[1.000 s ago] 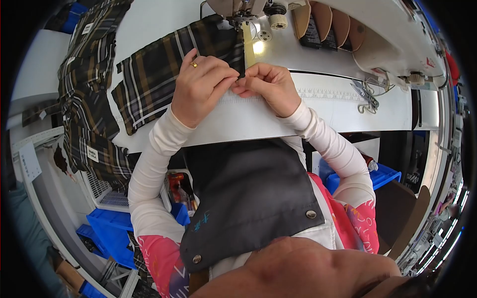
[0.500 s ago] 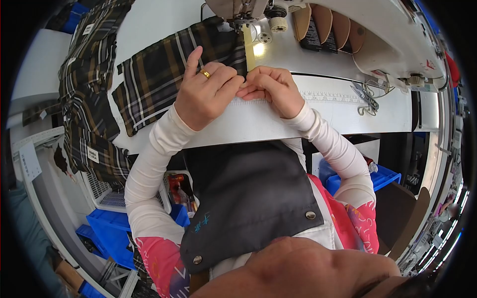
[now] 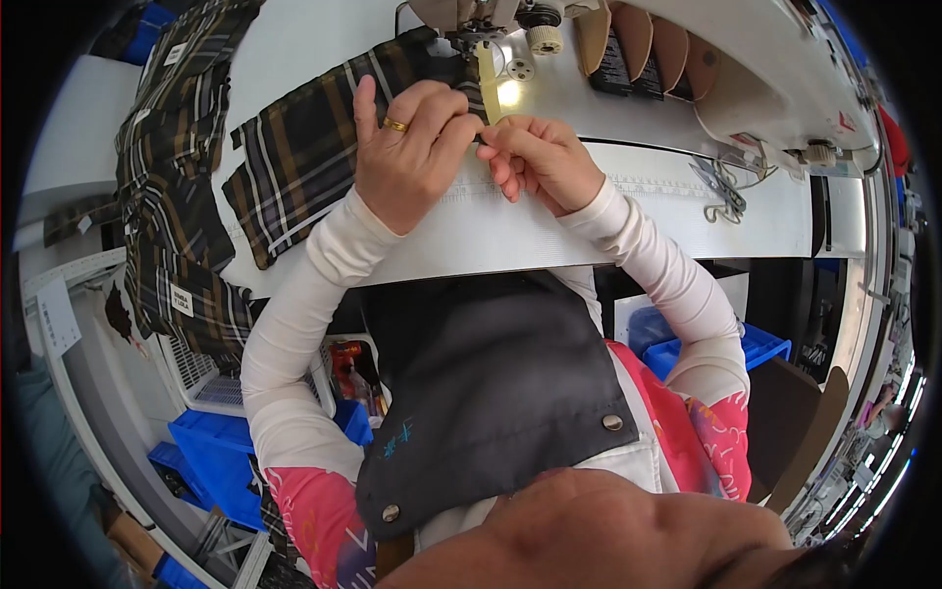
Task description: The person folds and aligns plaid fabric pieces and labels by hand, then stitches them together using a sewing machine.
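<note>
cloth lies on the table, long axis slanting from near left to far right, right end by the machine. my left hand and right hand are closed, fingertips together, pinching its right edge. bulk lies leftward of both; left hand nearer. scissors well apart, rightward.

The plaid fabric was nearly black, crossed by brown bands and thin white and greyish stripes. It lay on the white worktop, slanting from lower left to upper right, its right end reaching the needle area of the sewing machine. The left part was spread largely flat, with a stepped outer edge; the near right corner was pinched, mostly hidden from view.
</note>
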Action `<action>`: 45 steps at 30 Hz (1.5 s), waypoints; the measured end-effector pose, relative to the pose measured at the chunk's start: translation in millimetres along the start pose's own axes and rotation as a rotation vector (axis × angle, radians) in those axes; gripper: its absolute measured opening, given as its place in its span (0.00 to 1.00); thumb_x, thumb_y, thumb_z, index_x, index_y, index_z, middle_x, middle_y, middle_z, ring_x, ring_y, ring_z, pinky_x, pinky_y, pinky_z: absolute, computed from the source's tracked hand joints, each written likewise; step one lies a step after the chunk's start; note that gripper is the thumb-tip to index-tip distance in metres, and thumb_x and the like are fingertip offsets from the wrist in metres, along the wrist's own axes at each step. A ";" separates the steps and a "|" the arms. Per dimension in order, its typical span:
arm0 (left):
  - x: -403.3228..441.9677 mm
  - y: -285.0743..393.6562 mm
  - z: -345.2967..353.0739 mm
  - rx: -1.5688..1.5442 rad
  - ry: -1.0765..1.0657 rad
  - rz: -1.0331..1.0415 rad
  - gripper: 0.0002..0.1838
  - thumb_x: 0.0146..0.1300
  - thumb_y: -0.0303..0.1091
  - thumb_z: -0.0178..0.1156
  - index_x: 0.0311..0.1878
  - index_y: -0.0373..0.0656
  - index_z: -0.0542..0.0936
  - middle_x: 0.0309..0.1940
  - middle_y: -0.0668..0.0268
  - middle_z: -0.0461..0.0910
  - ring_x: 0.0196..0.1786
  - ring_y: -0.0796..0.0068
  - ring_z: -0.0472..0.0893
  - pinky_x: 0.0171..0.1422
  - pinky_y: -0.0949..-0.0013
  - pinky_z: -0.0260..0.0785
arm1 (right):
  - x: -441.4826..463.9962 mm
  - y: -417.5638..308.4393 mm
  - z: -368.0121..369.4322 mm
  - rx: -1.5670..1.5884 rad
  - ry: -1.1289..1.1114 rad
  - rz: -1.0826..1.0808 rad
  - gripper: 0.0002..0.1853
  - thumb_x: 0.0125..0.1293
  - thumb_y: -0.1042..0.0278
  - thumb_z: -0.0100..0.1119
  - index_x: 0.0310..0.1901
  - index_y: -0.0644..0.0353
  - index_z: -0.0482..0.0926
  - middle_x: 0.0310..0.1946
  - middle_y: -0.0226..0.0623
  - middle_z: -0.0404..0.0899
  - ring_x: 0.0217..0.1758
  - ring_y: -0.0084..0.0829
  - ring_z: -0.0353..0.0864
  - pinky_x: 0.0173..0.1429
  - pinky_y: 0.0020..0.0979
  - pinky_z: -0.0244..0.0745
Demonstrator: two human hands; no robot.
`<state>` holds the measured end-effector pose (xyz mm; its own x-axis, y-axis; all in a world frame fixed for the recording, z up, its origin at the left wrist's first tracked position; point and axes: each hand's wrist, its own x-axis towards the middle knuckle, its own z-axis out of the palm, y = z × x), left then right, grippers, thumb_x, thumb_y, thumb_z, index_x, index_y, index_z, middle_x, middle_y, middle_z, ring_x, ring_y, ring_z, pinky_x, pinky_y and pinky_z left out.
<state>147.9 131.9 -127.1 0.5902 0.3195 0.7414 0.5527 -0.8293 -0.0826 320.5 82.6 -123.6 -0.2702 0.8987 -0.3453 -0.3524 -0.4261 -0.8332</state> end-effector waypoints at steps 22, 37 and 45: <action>-23.3 -14.0 -5.0 -0.522 -0.290 0.027 0.11 0.47 0.23 0.57 0.36 0.39 0.79 0.36 0.68 0.77 0.38 0.70 0.78 0.39 0.72 0.73 | 27.3 -15.6 -43.6 -1.670 -0.014 -1.013 0.20 0.56 0.55 0.59 0.51 0.47 0.78 0.49 0.37 0.72 0.49 0.36 0.71 0.50 0.37 0.64; -5.5 -40.0 22.9 -0.512 -0.226 0.087 0.11 0.45 0.22 0.60 0.36 0.36 0.80 0.35 0.63 0.78 0.35 0.66 0.79 0.37 0.70 0.75 | 26.5 -20.8 -44.4 -1.628 -0.083 -1.004 0.18 0.57 0.58 0.59 0.49 0.50 0.79 0.48 0.37 0.72 0.46 0.37 0.72 0.49 0.35 0.66; 0.8 -55.4 37.7 -0.445 -0.206 0.105 0.13 0.45 0.25 0.63 0.37 0.43 0.80 0.37 0.72 0.78 0.38 0.72 0.78 0.37 0.74 0.76 | 35.2 -21.2 -47.1 -1.673 -0.005 -0.987 0.18 0.56 0.60 0.60 0.49 0.51 0.79 0.46 0.36 0.73 0.41 0.32 0.75 0.41 0.33 0.69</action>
<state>139.9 195.4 -147.0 0.7578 0.2706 0.5938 0.2060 -0.9626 0.1758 360.6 128.2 -138.4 -0.5458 0.7207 0.4273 0.7166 0.6658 -0.2076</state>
